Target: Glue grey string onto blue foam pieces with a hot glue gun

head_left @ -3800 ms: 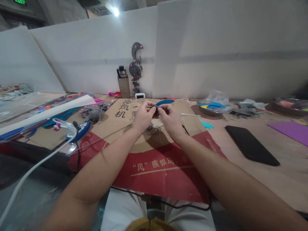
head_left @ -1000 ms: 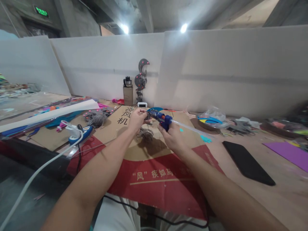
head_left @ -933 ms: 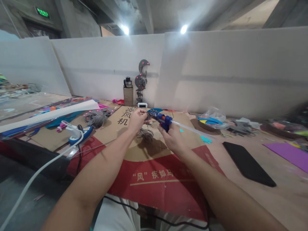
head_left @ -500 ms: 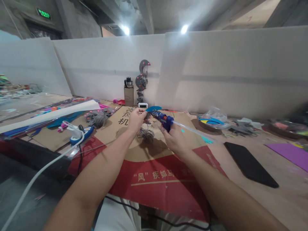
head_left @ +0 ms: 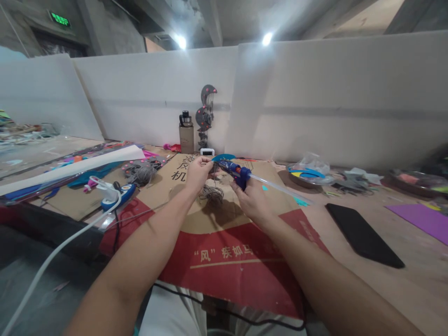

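Note:
My right hand (head_left: 252, 196) is wrapped round the grip of a blue hot glue gun (head_left: 242, 175), with a long clear glue stick (head_left: 271, 183) jutting from its back end. The nozzle points left, toward my left hand (head_left: 199, 173), whose fingers are pinched on a blue curved piece (head_left: 224, 157) that looks like foam sheet. Just below the fingertips lies a tangle of grey yarn (head_left: 212, 195) on the cardboard (head_left: 196, 221). The exact spot where nozzle and piece meet is too small and partly hidden to make out.
A power strip (head_left: 119, 196) with a white plug sits at the left, its cord trailing down. Behind stand a bottle (head_left: 186, 135) and a hanging grey moon ornament (head_left: 205, 112). At the right lie a black phone-like slab (head_left: 364, 235), a purple sheet (head_left: 420, 219) and a tray of scraps (head_left: 310, 179).
The camera view has shifted very slightly. Both hands, the glue gun and the blue piece keep almost the same positions.

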`<action>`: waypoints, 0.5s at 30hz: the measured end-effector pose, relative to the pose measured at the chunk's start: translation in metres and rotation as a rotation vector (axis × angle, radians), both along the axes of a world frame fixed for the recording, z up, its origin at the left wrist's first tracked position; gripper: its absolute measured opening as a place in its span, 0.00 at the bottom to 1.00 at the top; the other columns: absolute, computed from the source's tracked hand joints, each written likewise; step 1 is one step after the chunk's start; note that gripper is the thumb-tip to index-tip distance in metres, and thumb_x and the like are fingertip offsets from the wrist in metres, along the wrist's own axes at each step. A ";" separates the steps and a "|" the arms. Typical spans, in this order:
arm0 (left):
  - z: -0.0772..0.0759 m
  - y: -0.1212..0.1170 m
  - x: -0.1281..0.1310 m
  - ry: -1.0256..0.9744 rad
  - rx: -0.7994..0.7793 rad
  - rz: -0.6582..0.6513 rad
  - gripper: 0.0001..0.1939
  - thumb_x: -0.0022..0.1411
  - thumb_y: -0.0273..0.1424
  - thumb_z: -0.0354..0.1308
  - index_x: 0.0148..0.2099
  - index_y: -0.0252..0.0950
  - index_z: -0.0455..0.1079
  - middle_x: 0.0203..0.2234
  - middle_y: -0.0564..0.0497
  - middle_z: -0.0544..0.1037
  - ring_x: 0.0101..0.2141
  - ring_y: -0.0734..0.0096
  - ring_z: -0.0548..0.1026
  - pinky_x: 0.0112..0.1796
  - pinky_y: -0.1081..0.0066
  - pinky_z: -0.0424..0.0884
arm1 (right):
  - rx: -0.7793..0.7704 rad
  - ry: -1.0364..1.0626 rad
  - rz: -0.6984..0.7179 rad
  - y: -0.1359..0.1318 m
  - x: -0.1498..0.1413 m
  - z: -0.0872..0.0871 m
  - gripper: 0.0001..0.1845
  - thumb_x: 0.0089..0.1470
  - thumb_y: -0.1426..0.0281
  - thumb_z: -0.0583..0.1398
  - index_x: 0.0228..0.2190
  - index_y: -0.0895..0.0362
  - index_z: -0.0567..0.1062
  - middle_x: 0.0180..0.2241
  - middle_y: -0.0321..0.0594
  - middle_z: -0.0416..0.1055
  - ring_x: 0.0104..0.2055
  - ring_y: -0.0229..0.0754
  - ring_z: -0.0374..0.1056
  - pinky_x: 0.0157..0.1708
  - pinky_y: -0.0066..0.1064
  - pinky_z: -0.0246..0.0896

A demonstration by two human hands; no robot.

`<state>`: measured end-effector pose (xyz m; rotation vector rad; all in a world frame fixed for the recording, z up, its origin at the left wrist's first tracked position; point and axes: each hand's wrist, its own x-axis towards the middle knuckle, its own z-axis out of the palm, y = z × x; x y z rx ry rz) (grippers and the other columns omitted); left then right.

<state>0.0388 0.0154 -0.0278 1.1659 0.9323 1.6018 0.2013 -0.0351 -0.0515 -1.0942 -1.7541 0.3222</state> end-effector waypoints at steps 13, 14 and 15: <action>0.012 -0.005 -0.004 -0.097 -0.034 0.011 0.06 0.55 0.27 0.57 0.34 0.35 0.61 0.23 0.51 0.75 0.26 0.71 0.77 0.28 0.71 0.76 | -0.042 0.103 -0.071 0.006 0.005 -0.001 0.18 0.52 0.60 0.57 0.41 0.58 0.72 0.37 0.48 0.74 0.40 0.51 0.69 0.41 0.44 0.63; 0.012 -0.006 -0.005 -0.103 -0.045 0.003 0.06 0.55 0.27 0.56 0.34 0.35 0.61 0.24 0.51 0.76 0.27 0.71 0.78 0.28 0.71 0.76 | -0.054 0.140 -0.071 0.008 0.005 -0.003 0.17 0.51 0.60 0.58 0.40 0.57 0.72 0.35 0.47 0.74 0.37 0.50 0.69 0.38 0.42 0.64; 0.012 -0.006 -0.005 -0.111 -0.056 -0.005 0.06 0.55 0.27 0.56 0.34 0.35 0.61 0.25 0.50 0.76 0.27 0.71 0.78 0.28 0.71 0.76 | -0.086 0.191 -0.065 0.010 0.006 -0.004 0.16 0.50 0.60 0.59 0.38 0.57 0.71 0.31 0.45 0.74 0.33 0.48 0.69 0.34 0.40 0.65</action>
